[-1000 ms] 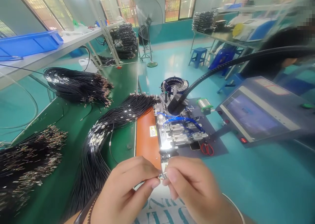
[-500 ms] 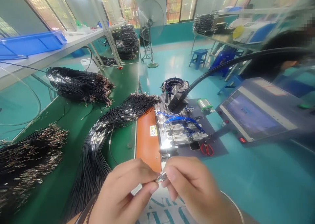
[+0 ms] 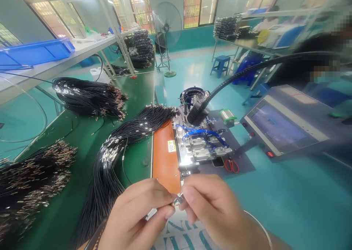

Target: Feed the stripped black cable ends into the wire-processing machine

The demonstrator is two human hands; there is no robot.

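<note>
Silver metal connector [image 3: 178, 199] sits pinched at my end of the view between my left hand [image 3: 134, 217] and right hand [image 3: 213, 213], the fingers [image 3: 192, 195] closed narrowly on it, just past the orange pad [image 3: 165, 165], with the black cable bundle [image 3: 103, 191] beside my left hand.

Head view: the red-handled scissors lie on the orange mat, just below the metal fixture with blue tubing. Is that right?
No: the head view shows the red-handled scissors on a dark grey mat, not the orange mat. They do lie just below the metal fixture with blue tubing.
</note>
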